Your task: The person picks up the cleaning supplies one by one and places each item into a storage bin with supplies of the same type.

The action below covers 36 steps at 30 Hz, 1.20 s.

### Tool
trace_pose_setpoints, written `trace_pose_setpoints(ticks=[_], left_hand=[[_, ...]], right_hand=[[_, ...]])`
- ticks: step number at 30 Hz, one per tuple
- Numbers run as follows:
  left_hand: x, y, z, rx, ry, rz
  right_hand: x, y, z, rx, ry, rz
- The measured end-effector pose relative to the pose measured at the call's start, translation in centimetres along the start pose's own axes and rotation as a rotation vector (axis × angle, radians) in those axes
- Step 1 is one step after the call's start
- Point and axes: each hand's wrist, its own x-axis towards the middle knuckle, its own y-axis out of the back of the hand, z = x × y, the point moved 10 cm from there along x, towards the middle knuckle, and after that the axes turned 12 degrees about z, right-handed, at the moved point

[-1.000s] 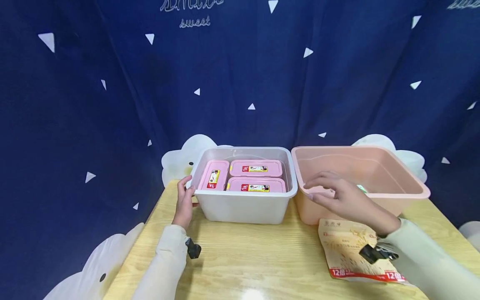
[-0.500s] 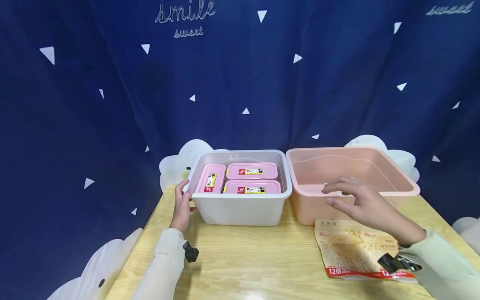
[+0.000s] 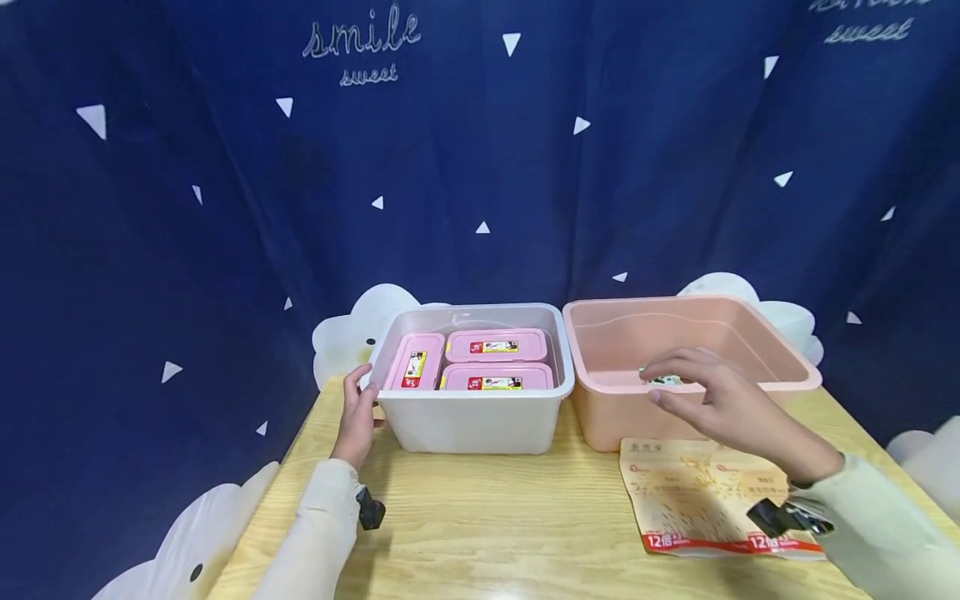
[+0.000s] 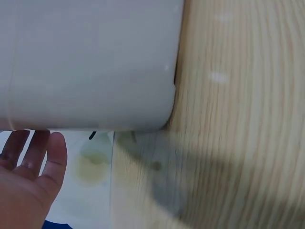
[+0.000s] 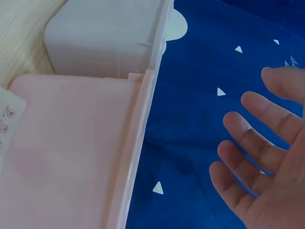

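Observation:
My left hand [image 3: 356,421] rests at the left side of a white bin [image 3: 472,425], its fingertips against the wall in the left wrist view. Three pink lidded boxes [image 3: 457,346] with red and yellow labels lie in that bin. Over the front rim of a peach-coloured bin [image 3: 600,417] hovers my right hand [image 3: 723,412], fingers spread and loosely bent, nothing in them. In the right wrist view the hand [image 5: 267,157] is apart from the peach bin [image 5: 71,152]. A small item with green and white print [image 3: 666,380] shows inside the peach bin, partly hidden by the hand.
A beige packet with a red lower band [image 3: 697,508] lies flat on the wooden table [image 3: 480,517], before the peach bin and partly under my right forearm. The two bins stand side by side. Behind them hangs a dark blue curtain [image 3: 450,167] with white triangles.
My right hand has moved right and back from the peach bin's left part, showing more of the inside. The left hand keeps its place at the white bin. The head view has shifted slightly.

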Motion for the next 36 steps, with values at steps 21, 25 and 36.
trace_pose_setpoints(ticks=[21,25,36], left_hand=[[-3.1,2.1,9.4,0.653,-0.674,0.266],[-6.2,-0.1,12.9,0.71,-0.905,0.214],[-13.8,-6.8,18.7,0.708,-1.297,-0.037]], right_hand=[[-0.5,2.8,1.8,-0.031,-0.04,0.032],[-0.6,3.4,2.9,-0.095,-0.067,0.029],[-2.1,4.1,6.2,-0.151,-0.271,-0.013]])
